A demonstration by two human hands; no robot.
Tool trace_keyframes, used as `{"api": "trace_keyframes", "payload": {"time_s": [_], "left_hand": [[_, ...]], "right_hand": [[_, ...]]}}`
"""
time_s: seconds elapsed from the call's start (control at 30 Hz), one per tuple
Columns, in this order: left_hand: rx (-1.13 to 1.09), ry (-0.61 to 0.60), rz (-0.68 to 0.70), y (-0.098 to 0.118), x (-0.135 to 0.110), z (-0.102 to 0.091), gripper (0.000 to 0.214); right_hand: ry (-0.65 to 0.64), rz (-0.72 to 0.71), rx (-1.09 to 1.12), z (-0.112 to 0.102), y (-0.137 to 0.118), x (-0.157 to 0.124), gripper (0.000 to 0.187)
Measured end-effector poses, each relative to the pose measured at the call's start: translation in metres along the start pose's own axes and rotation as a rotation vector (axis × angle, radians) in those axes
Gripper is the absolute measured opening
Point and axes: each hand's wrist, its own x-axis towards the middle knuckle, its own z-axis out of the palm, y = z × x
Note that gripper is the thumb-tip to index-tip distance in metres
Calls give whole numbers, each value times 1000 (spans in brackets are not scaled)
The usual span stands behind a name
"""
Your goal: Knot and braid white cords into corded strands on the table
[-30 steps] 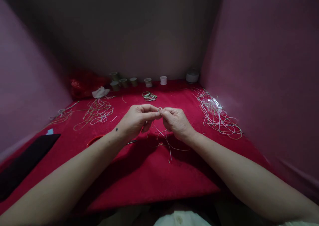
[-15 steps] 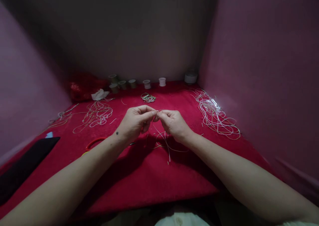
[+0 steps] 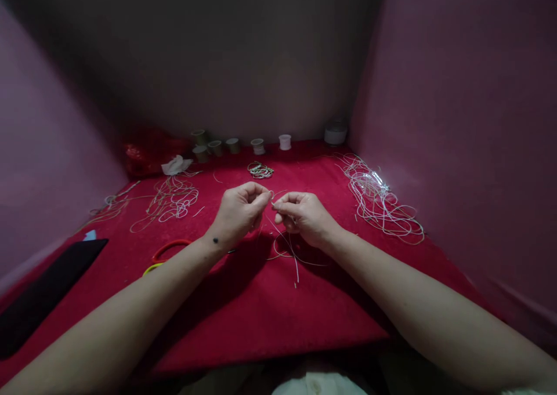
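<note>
Flanking hands (image 3: pixel 272 212): cord heaps (image 3: pixel 378 200), spools (image 3: pixel 235 144).

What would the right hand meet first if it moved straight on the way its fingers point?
The right hand points left, so it would probably meet the left hand first, across the thin cord between them; depth is unclear.

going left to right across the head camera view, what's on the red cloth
black strip → orange ring → left hand → right hand → big tangle of pale cord
</note>
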Motion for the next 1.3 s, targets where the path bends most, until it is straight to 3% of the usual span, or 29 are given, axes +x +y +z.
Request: {"api": "trace_keyframes", "payload": {"time_s": [0.07, 0.2, 0.27, 0.57, 0.7, 0.83, 0.9, 1.03, 1.1, 1.3], "left_hand": [[171, 44, 174, -7, 0, 1, 13], [539, 111, 649, -24, 1, 2, 7], [637, 117, 802, -31, 2, 2, 8], [955, 90, 977, -37, 4, -2, 16], [974, 83, 1002, -39, 4, -4, 15], [811, 54, 949, -35, 3, -2, 14], [681, 46, 846, -29, 2, 0, 14], [482, 27, 513, -20, -1, 2, 16], [409, 15, 449, -20, -2, 2, 12], [508, 41, 577, -27, -1, 3, 9]], "right_hand": [[8, 19, 39, 0, 1, 1, 15], [32, 54, 118, -1, 0, 2, 9], [49, 75, 130, -2, -1, 2, 7], [73, 86, 142, -2, -2, 3, 13], [111, 88, 103, -2, 0, 4, 15], [118, 69, 69, -3, 1, 5, 16], [116, 46, 46, -3, 2, 6, 16], [109, -20, -30, -4, 4, 5, 18], [107, -52, -82, -4, 5, 5, 20], [105, -97, -187, -6, 6, 5, 23]]}}
